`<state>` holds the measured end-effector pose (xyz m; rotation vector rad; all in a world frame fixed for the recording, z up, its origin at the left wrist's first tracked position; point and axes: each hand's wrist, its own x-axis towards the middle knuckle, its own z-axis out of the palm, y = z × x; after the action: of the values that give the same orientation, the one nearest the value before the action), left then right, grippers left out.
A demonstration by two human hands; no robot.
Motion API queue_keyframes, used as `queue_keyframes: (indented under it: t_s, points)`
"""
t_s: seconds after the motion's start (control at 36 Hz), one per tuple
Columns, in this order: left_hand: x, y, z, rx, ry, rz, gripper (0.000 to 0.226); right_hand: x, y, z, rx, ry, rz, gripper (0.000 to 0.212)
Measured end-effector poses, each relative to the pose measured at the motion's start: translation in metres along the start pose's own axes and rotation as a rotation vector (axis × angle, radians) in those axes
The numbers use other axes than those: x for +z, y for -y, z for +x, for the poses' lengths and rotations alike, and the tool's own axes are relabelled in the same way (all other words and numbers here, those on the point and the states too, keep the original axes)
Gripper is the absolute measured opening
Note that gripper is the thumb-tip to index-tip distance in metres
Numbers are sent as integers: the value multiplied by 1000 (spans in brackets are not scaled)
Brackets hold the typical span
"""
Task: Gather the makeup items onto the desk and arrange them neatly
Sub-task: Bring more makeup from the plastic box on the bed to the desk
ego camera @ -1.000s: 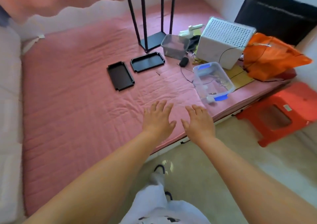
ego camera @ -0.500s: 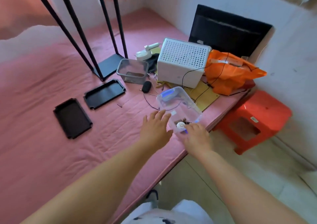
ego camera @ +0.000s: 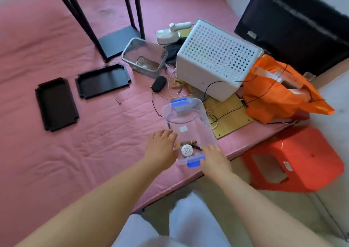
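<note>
No legible text; stickers on red stool (ego camera: 294,163) and black screen (ego camera: 294,29) too blurred.

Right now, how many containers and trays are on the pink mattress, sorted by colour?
Black trays: 2
Clear boxes: 2
White basket: 1
Total: 5

pink mattress (ego camera: 56,161) bears black trays (ego camera: 56,104); clear box (ego camera: 186,122).
</note>
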<state>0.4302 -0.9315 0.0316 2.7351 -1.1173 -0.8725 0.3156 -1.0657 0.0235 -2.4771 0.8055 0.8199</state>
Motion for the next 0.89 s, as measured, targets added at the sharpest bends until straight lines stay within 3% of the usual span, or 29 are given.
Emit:
queue_keyframes:
  t_s: [0.22,0.47,0.69,0.89]
  points:
    - [33,-18,58,-154,61,-145,49,2,-23,79,-130,110,17,45]
    - [94,-21,116,-228,204,-314,44,49,-44,153,-135,218,1,48]
    - [152,-22,156,-459,288,-524,47,84,-61,200,-226,286,-225,46]
    - [189,-21,180,-484,299,-485,61,103,-58,234,-280,276,-332,37]
